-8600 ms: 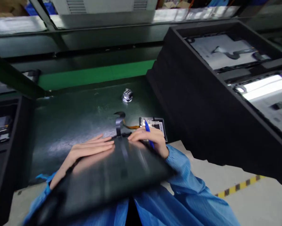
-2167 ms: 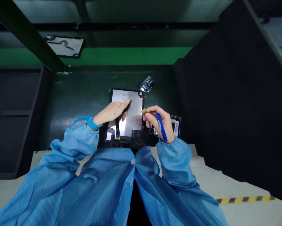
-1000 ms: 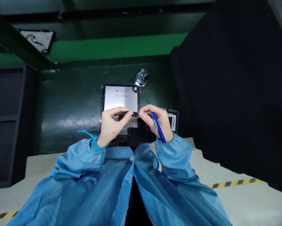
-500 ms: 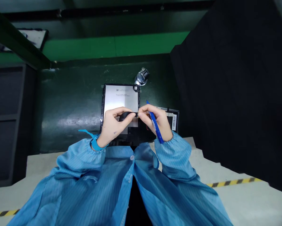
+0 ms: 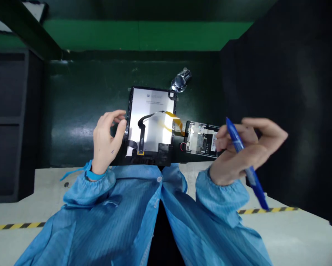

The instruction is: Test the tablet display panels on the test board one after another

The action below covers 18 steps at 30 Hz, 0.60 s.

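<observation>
My left hand point(image 5: 105, 136) is empty, its thumb and fingers apart, just off the left edge of a flat display panel point(image 5: 160, 136) with a silver back and black frame. My right hand point(image 5: 246, 151) has a blue pen point(image 5: 256, 184) held slantwise among its fingers, over the right side of the bench. Across the panel's back curves a flex cable point(image 5: 142, 135), black at one end and orange at the other. The orange end reaches toward a small circuit assembly point(image 5: 200, 139) with a white label, close to my right fingertips.
A shiny metal piece with a round disc point(image 5: 180, 80) stands at the panel's upper right corner. Black shelving point(image 5: 6, 125) borders the dark green bench point(image 5: 71, 111) on the left; a black curtain point(image 5: 293, 92) hangs on the right.
My hands have parted from their pinch over the panel, left hand leftward, right hand rightward with the pen. The flex cable and circuit assembly now show. The view has shifted.
</observation>
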Each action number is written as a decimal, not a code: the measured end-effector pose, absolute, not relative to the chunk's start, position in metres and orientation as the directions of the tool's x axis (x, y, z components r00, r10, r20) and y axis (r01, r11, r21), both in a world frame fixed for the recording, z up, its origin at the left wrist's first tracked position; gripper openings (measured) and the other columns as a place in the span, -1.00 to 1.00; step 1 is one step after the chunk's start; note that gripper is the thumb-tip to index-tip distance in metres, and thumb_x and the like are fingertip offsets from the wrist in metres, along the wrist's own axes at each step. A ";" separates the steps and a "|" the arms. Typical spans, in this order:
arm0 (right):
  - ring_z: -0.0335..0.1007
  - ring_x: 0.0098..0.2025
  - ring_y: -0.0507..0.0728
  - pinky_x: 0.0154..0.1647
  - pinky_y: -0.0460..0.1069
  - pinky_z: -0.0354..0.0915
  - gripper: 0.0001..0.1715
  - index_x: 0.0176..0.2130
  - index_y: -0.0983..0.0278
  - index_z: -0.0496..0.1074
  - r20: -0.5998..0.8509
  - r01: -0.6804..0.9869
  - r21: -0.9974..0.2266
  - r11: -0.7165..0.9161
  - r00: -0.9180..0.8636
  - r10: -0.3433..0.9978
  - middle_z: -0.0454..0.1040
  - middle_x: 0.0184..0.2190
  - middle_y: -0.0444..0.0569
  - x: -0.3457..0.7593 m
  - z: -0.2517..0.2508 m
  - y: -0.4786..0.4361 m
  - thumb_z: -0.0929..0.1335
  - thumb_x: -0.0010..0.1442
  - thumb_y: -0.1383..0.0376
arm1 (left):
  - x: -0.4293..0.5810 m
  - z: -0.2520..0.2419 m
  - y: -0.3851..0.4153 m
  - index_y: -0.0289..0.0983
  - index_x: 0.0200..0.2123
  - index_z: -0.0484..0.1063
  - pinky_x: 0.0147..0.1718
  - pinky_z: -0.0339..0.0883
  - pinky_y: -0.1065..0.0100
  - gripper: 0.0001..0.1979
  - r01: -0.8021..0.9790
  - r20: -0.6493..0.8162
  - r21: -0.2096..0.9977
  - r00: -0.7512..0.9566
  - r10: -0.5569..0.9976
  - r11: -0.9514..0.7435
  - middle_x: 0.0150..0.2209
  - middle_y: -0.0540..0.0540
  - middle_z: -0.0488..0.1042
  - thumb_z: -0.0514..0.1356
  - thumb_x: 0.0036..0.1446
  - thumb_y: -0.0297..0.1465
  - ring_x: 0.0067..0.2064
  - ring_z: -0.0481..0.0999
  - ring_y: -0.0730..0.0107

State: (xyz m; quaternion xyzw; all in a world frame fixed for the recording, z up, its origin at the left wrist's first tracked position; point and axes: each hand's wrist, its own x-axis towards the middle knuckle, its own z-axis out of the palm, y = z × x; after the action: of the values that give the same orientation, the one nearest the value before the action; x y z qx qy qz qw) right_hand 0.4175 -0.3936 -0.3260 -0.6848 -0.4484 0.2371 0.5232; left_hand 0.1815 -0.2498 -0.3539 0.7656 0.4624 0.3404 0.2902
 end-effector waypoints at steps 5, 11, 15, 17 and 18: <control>0.19 -0.59 0.00 -0.59 -0.06 0.12 -0.63 -0.44 0.18 0.25 0.099 0.284 -0.958 -0.033 0.436 0.895 0.28 -0.59 -0.20 0.351 -0.350 -0.376 0.42 0.24 0.08 | 0.165 -0.385 -0.263 -0.21 -0.13 0.45 -0.07 0.25 0.05 -0.79 0.764 0.211 0.514 0.328 0.921 -0.390 -0.20 -0.16 0.45 0.24 0.21 -0.25 -0.12 0.41 0.04; 0.03 -0.63 -0.06 -0.56 -0.11 0.07 -0.54 -0.57 0.20 0.04 0.048 0.372 -0.922 -0.107 0.384 0.922 0.03 -0.68 -0.28 0.320 -0.391 -0.350 0.31 0.26 0.20 | 0.171 -0.399 -0.266 -0.19 -0.25 0.40 -0.08 0.19 0.06 -0.84 0.765 0.212 0.514 0.326 0.921 -0.389 -0.25 -0.11 0.44 0.26 0.22 -0.24 -0.15 0.40 0.05; 0.01 -0.63 -0.06 -0.54 -0.11 0.07 -0.56 -0.56 0.20 0.05 0.079 0.463 -0.881 -0.099 0.350 0.933 0.03 -0.68 -0.28 0.323 -0.392 -0.352 0.30 0.26 0.24 | 0.170 -0.399 -0.266 -0.18 -0.26 0.40 -0.08 0.19 0.05 -0.85 0.757 0.212 0.534 0.312 0.926 -0.377 -0.23 -0.12 0.45 0.25 0.22 -0.24 -0.13 0.40 0.04; 0.00 -0.64 -0.06 -0.54 -0.11 0.08 -0.56 -0.56 0.20 0.06 0.090 0.488 -0.868 -0.096 0.343 0.935 0.05 -0.68 -0.28 0.321 -0.390 -0.352 0.31 0.27 0.25 | 0.170 -0.399 -0.266 -0.18 -0.25 0.41 -0.08 0.20 0.05 -0.84 0.761 0.205 0.533 0.309 0.929 -0.371 -0.22 -0.13 0.45 0.24 0.23 -0.23 -0.12 0.40 0.02; 0.00 -0.64 -0.06 -0.54 -0.11 0.07 -0.57 -0.55 0.20 0.07 0.103 0.500 -0.862 -0.087 0.340 0.935 0.05 -0.68 -0.28 0.320 -0.390 -0.352 0.31 0.27 0.25 | 0.170 -0.398 -0.267 -0.18 -0.25 0.41 -0.08 0.20 0.04 -0.84 0.763 0.201 0.530 0.310 0.929 -0.369 -0.22 -0.14 0.45 0.23 0.24 -0.22 -0.12 0.40 0.01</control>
State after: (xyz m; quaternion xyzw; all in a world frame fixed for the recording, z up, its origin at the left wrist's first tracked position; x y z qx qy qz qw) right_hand 0.3202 -0.3521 -0.3897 -0.6935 -0.5172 0.2498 0.4349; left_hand 0.1697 -0.2666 -0.3984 0.7911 0.5349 0.2427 0.1708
